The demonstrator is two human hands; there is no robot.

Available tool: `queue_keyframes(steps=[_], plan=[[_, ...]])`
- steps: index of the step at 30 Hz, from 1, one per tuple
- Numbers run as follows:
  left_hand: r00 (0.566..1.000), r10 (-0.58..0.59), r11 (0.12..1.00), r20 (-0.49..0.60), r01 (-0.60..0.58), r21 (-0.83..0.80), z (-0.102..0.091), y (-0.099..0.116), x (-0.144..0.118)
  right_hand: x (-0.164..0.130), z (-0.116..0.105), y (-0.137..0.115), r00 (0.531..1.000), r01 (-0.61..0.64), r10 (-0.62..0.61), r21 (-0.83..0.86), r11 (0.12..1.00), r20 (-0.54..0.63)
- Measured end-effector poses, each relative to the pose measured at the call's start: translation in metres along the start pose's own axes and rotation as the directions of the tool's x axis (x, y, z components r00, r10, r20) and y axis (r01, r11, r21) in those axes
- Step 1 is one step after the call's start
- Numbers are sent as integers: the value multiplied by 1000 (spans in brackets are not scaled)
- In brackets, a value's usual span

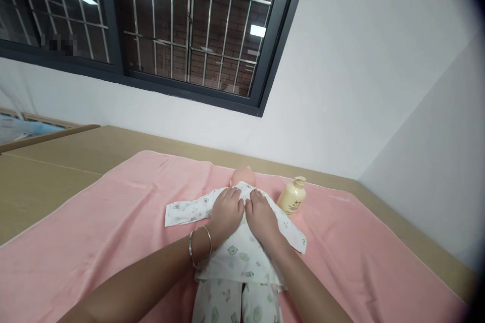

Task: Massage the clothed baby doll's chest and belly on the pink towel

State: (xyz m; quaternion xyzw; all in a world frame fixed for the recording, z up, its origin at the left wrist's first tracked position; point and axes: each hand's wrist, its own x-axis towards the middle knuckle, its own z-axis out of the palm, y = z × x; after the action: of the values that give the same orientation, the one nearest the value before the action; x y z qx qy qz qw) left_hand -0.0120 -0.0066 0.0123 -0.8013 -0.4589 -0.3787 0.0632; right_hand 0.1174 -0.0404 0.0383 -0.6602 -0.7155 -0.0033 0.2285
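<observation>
On the doll [243, 176], laying both hands [227, 210] flat, slightly apart, touching a shirt [242, 245], probably soft and light, best for gripping at the doll's shoulders

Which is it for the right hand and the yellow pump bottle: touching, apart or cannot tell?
Apart. The head view shows the right hand on the patterned top, with its sleeve visible between hand and yellow pump bottle.

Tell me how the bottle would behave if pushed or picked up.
The bottle looks glossy, so it may be slightly slippery. Standing on a creased blanket with its pump on top, it could tip if pushed. Its smooth, rounded body seems stiff and would probably hold its shape.
</observation>
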Motion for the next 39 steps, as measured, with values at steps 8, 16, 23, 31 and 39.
queue_keyframes(steps=[8, 16, 23, 31, 39], plan=[[982, -157, 985, 105, 164, -63, 10, -12, 3, -20, -1, -21, 999, 42, -41, -46, 998, 6], [986, -154, 959, 65, 165, -230, 11, -14, 2, -8, -14, -7, 973, 66, 32, 406, 911, -230], [986, -160, 909, -42, 130, -396, 9, -13, -1, -4, -3, -1, 994, 95, -84, 196, 976, -63], [982, -182, 897, -45, 147, -418, 10, -13, -1, -10, -2, -12, 989, 142, -136, 143, 979, -52], [978, -206, 890, -18, 180, -418, 11, -14, 0, -9, -11, -15, 971, 202, -209, 72, 977, 113]])
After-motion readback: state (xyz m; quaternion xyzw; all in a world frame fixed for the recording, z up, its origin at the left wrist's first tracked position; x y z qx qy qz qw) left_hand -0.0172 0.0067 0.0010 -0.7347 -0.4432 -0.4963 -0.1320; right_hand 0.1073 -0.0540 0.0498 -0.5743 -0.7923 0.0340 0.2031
